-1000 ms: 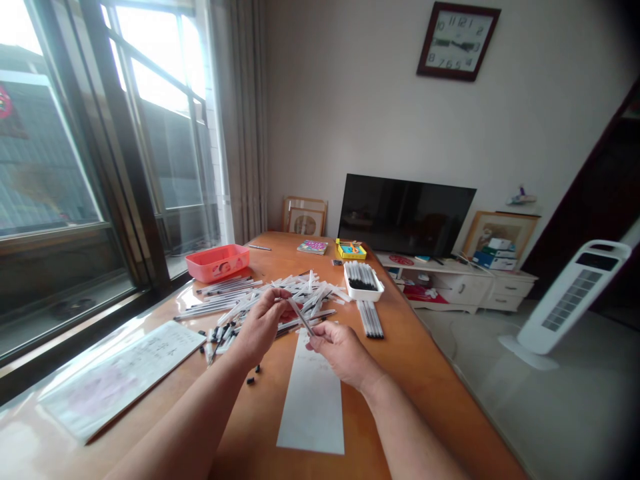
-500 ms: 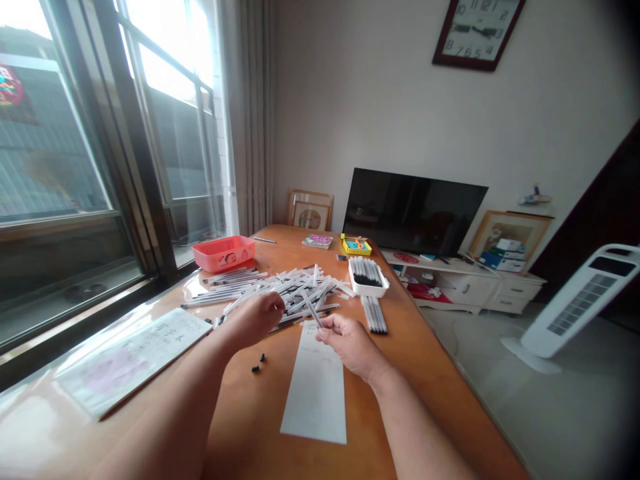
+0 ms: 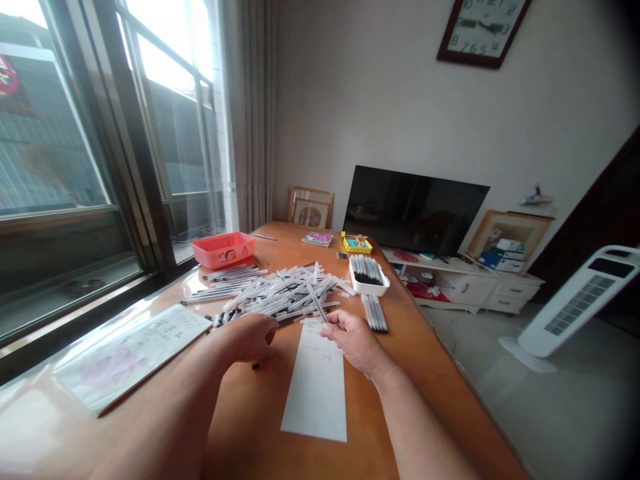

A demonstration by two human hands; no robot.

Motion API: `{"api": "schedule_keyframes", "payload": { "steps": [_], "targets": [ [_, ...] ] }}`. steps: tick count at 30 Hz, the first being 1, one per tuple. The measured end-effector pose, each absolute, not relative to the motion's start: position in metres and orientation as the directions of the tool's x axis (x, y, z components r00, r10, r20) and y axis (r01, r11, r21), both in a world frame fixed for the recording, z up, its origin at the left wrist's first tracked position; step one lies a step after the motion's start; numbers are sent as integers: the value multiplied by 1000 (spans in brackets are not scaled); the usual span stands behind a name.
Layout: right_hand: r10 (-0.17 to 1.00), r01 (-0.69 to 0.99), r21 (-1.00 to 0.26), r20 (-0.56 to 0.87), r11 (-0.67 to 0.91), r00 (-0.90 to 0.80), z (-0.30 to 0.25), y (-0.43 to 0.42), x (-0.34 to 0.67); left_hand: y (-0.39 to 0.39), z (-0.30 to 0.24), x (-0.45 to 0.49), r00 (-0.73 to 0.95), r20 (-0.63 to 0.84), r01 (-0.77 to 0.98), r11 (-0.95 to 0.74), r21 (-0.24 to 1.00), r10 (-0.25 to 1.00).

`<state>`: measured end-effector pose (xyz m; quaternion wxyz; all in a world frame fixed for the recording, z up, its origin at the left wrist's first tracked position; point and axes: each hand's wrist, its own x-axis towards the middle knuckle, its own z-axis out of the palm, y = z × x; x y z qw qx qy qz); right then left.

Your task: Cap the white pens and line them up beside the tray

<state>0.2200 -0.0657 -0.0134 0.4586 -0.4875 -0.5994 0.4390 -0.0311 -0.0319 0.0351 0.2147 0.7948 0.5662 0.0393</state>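
A clear pen barrel [image 3: 317, 303] slants up from my right hand [image 3: 353, 339], pinched between thumb and fingers above the white paper strip [image 3: 315, 393]. My left hand [image 3: 254, 337] is low over the table with its fingers curled downward and pressed together. What its fingertips hold, if anything, is hidden. One small black pen cap [image 3: 256, 366] lies just below that hand. Ahead of both hands spreads a loose pile of clear pen barrels [image 3: 287, 290], with several black parts [image 3: 225, 316] at its near left edge.
A white tray [image 3: 371, 289] holds pens at the right, with a row of pens [image 3: 375, 315] before it. A red plastic box [image 3: 223, 251] stands at the back left. A booklet [image 3: 135, 357] lies left; a yellow box [image 3: 357, 244] sits at the far end.
My left hand has come down and toward me from the pile to the black caps, covering one of them. My right hand still holds the pen barrel, almost in place.
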Motion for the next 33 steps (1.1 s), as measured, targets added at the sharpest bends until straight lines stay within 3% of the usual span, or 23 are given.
{"api": "schedule_keyframes", "payload": {
  "steps": [4,7,10,12,14,16,19,23,28,33],
  "targets": [
    [988,189,-973,116,133,-97,-8,-69,219,-30,30,-30,374,-164,866,-281,413,913],
    [989,198,-971,112,130,-100,-6,-71,218,-22,24,-29,360,-8,847,-323,422,933],
    [987,201,-970,117,138,-113,-7,-71,218,-17,24,-25,283,109,783,-295,548,953],
    [985,208,-967,123,147,-125,-9,-70,217,-16,27,-21,247,74,657,-223,721,966],
    [983,227,-962,124,152,-134,-10,-70,216,-18,31,-17,259,27,422,-138,896,965],
    [983,246,-957,121,153,-140,-12,-70,215,-18,34,-14,283,14,158,-61,986,959],
    [981,261,-952,122,158,-150,-12,-71,213,-16,34,-14,276,9,-102,20,995,961],
    [979,283,-943,133,173,-155,-9,-73,213,-10,33,-16,267,-34,-261,106,960,963],
    [975,305,-933,147,193,-165,-6,-75,212,-8,33,-18,232,-70,-359,152,921,970],
    [969,319,-924,154,211,-195,-5,-77,212,-8,34,-18,228,-54,-337,131,932,972]
  ]
}}
